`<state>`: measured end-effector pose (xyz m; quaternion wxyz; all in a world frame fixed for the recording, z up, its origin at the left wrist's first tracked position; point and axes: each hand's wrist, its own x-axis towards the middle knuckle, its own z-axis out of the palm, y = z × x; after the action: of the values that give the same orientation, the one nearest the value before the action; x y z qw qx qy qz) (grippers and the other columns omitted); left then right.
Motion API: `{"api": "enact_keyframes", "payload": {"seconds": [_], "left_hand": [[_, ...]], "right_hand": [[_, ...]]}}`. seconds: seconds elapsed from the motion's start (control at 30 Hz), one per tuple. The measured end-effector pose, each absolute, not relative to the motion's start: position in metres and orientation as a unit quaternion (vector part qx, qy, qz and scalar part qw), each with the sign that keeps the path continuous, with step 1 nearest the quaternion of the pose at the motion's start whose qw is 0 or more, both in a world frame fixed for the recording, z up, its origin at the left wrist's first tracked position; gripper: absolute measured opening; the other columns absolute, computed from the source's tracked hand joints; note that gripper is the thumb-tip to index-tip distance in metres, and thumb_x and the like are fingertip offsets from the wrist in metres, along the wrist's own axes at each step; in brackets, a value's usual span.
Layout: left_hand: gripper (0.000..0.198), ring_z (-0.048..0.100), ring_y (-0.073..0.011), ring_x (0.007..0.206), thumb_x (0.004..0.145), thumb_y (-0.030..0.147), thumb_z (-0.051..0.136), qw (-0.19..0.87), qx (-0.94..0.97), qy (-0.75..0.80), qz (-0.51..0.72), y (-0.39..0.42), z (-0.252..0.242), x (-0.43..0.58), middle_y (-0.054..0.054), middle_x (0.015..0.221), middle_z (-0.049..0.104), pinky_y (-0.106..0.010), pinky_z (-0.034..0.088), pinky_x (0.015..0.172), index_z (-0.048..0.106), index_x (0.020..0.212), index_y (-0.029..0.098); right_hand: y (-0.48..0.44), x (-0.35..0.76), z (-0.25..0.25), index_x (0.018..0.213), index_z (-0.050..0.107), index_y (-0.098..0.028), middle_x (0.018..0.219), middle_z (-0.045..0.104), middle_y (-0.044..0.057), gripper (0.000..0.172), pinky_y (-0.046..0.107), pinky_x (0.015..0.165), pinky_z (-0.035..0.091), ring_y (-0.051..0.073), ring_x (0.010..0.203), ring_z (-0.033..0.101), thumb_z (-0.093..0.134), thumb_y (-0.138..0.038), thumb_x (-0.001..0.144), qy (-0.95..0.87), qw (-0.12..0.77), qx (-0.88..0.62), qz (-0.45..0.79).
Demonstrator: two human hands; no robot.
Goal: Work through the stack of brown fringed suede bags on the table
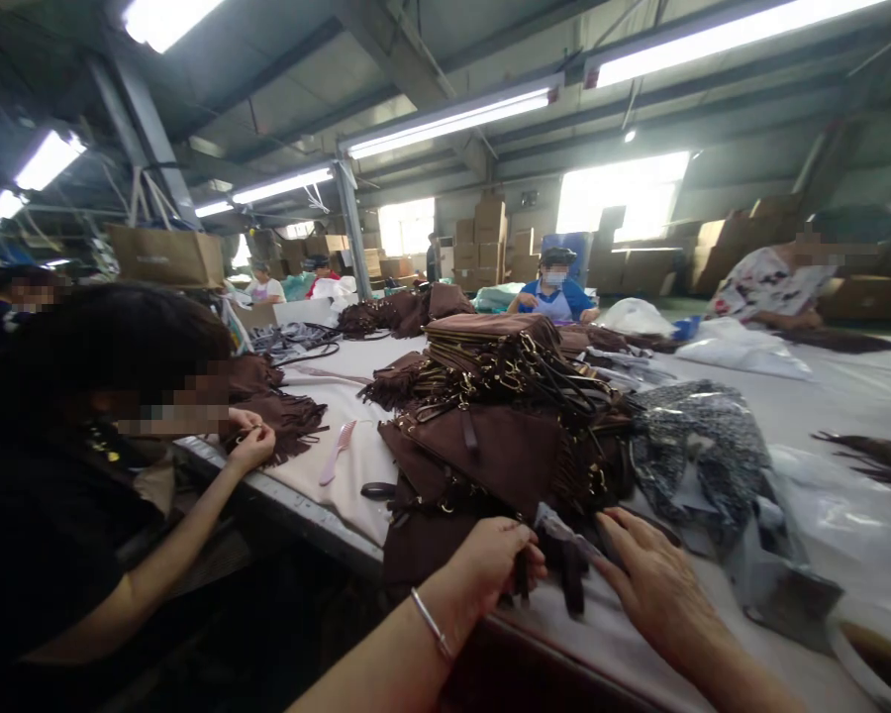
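You are working on a brown suede-like bag [482,465] lying flat at the near edge of the long table [824,416], its soft fringe strips [564,574] hanging toward you. Your left hand [490,564], a thin silver bangle [432,624] at the wrist, is pinching one dark fringe strip between curled fingers. Your right hand [653,584] is lying nearly flat and spread on the pale table cover, fingertips touching the fringe and a small pale tag [564,530]; it is gripping nothing that shows. Just behind the bag, a tall stack of matching brown bags [505,366] with brass-coloured rings is piling up. A crinkled clear plastic sack [713,465] of patterned fabric is lying to the right. Toward the left edge, a pink comb [338,451] is resting near a co-worker's hand [252,441], which is fingering more fringe.
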<state>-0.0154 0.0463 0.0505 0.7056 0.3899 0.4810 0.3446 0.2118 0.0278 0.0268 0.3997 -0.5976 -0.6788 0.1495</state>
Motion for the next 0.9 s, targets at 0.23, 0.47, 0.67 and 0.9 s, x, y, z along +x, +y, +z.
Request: {"api": "enact_keyframes", "payload": {"seconds": [0.23, 0.47, 0.67, 0.9], "left_hand": [[0.033, 0.058, -0.0117, 0.062, 0.066, 0.036, 0.076, 0.793, 0.337, 0.391, 0.323, 0.056, 0.051, -0.032, -0.005, 0.079, 0.065, -0.023, 0.044, 0.056, 0.067, 0.085, 0.011], [0.041, 0.055, -0.0099, 0.055, 0.064, 0.044, 0.079, 0.746, 0.339, 0.435, 0.374, 0.046, 0.035, -0.023, -0.002, 0.067, 0.061, -0.02, 0.04, 0.051, 0.065, 0.082, 0.01], [0.049, 0.054, -0.0104, 0.047, 0.07, 0.057, 0.07, 0.727, 0.375, 0.453, 0.354, 0.049, 0.021, -0.017, -0.004, 0.07, 0.066, -0.021, 0.039, 0.044, 0.064, 0.087, 0.012], [0.06, 0.052, -0.0119, 0.045, 0.046, 0.066, 0.079, 0.763, 0.314, 0.448, 0.344, 0.071, -0.023, -0.023, 0.005, 0.053, 0.054, -0.02, 0.034, 0.039, 0.053, 0.074, 0.02]], "right_hand": [[0.003, 0.115, 0.03, 0.1, 0.066, -0.024, 0.088, 0.073, 0.007, 0.03, 0.035, 0.068, 0.05, 0.025, 0.076, 0.067, 0.071, -0.037, 0.073, -0.555, 0.464, -0.548, 0.421], [0.01, 0.098, 0.017, 0.071, 0.059, -0.02, 0.055, 0.059, -0.002, 0.022, 0.024, 0.044, 0.035, 0.012, 0.045, 0.052, 0.066, -0.04, 0.073, -0.469, 0.461, -0.539, 0.527], [0.005, 0.095, 0.006, 0.056, 0.046, -0.021, 0.042, 0.044, -0.007, 0.039, 0.023, 0.041, 0.029, 0.008, 0.035, 0.038, 0.063, -0.055, 0.069, -0.368, 0.395, -0.502, 0.676], [0.052, 0.216, 0.063, 0.078, 0.069, -0.022, 0.077, 0.066, 0.005, 0.026, 0.029, 0.07, 0.039, 0.018, 0.074, 0.057, 0.048, -0.032, 0.09, -0.639, 0.348, -0.681, 0.08]]}}
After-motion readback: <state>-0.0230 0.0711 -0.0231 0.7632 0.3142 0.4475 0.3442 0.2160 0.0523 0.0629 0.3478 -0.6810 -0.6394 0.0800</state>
